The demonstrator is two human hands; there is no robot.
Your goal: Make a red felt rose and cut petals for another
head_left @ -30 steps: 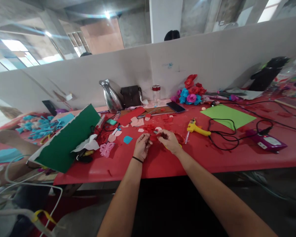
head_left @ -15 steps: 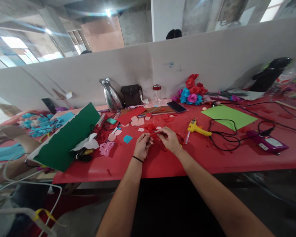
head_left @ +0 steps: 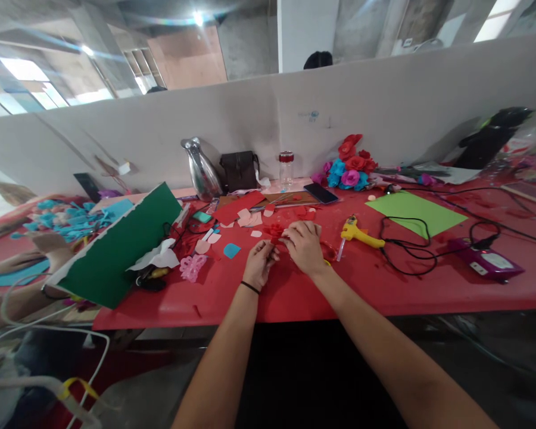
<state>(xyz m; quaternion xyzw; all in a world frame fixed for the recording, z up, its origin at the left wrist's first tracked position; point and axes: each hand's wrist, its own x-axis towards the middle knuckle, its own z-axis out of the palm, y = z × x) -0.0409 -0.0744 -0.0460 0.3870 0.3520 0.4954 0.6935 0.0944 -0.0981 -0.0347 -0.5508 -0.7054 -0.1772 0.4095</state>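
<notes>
- Head view: both own hands sat mid-frame over the red tabletop [head_left: 321, 301], close together, fingertips near each other.
- Left hand [head_left: 259, 263]: fingers curled and bunched, tips just beside crumpled red paper [head_left: 274, 231]. Couldn't tell if it gripped the paper or something thin; detail too small. Black wristband [head_left: 250, 287] on that wrist.
- Right hand [head_left: 304, 247]: back to camera, fingers bent toward the left fingertips. Its tips were largely hidden, so couldn't tell what it held.
- Red paper: centre of frame, at the upper side of the gap between the hands. Couldn't tell if it was held up or lay on the tabletop.
- Right of the right hand: yellow glue gun [head_left: 361, 233] on its side, clear stick end pointing lower left. Black cable [head_left: 411, 256] looped on the tabletop beside it; purple power box [head_left: 485, 260] further right, lime sheet [head_left: 417, 211] above the loops.
- Left of the left hand: blue petal [head_left: 231, 250], pink loopy ornament [head_left: 193, 267], white tissue [head_left: 156, 256], then tilted dark green board [head_left: 125, 247].
- Upper middle, along the partition: steel jug [head_left: 201, 170], dark bag [head_left: 240, 171], red-lidded jar [head_left: 286, 170], bunch of paper flowers [head_left: 351, 167]. Phone [head_left: 320, 193] lay in front.
- Far left edge: co-worker's hands [head_left: 22, 261] by blue paper.
</notes>
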